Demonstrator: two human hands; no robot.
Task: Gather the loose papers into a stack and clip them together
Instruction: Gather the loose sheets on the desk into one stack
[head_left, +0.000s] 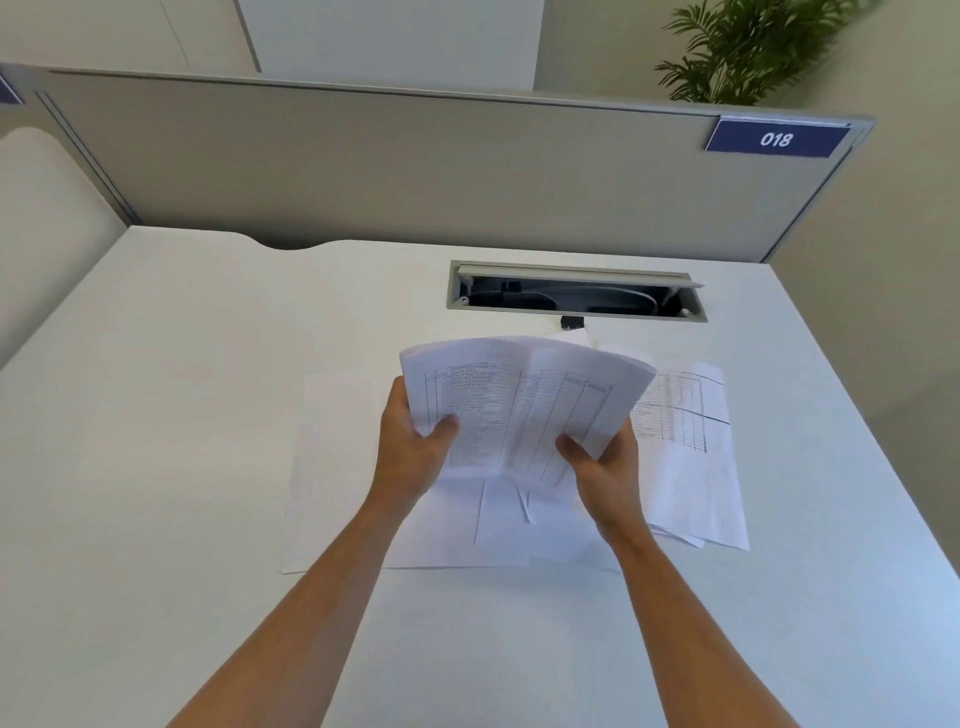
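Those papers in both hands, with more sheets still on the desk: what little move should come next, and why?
Probably lower the held bundle and tap its bottom edge on the desk to square it. The left hand and right hand grip it bowed, its sheets uneven. Loose sheets still lie underneath and to the right, so gathering isn't finished. A small black object, perhaps the clip, waits behind.

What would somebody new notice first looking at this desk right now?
First, the bundle of printed sheets bowed in mid-air at the centre, the left hand and right hand gripping its lower edges. Under them loose papers lie fanned over the white desk. Behind, an open cable hatch and a blue 018 sign on the divider.
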